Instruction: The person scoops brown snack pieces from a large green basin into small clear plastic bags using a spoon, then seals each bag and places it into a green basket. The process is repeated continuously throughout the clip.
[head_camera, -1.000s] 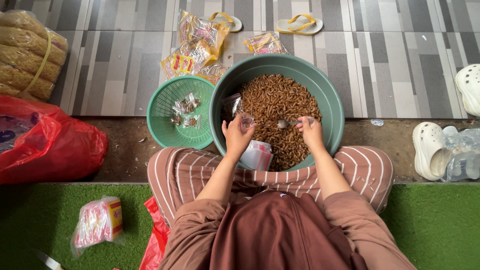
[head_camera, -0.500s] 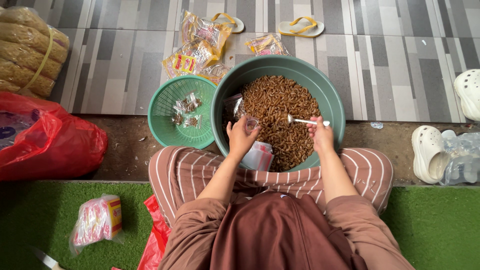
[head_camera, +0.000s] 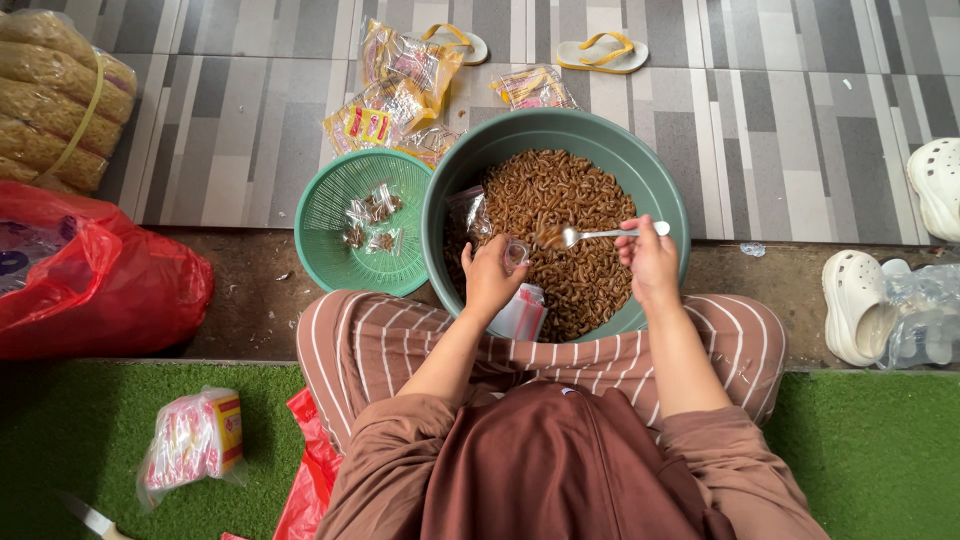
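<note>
On the tiled floor (head_camera: 780, 130) before my lap, my right hand (head_camera: 650, 262) has its grip closed on a spoon (head_camera: 600, 235) over the green basin (head_camera: 660, 190) of brown snacks (head_camera: 560, 200). My left hand (head_camera: 490, 278) pinches a small clear bag (head_camera: 516, 252) just beside the spoon's bowl. A green basket (head_camera: 330, 200) holding filled packets touches the basin's left side.

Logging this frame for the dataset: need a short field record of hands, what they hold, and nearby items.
left hand: holds a small clear plastic bag open over the basin
right hand: holds a metal spoon, its bowl at the bag's mouth
basin: large green basin filled with brown fried snack
basket: green plastic basket left of basin, a few filled small packets inside
floor: red plastic bag, sandals
</note>
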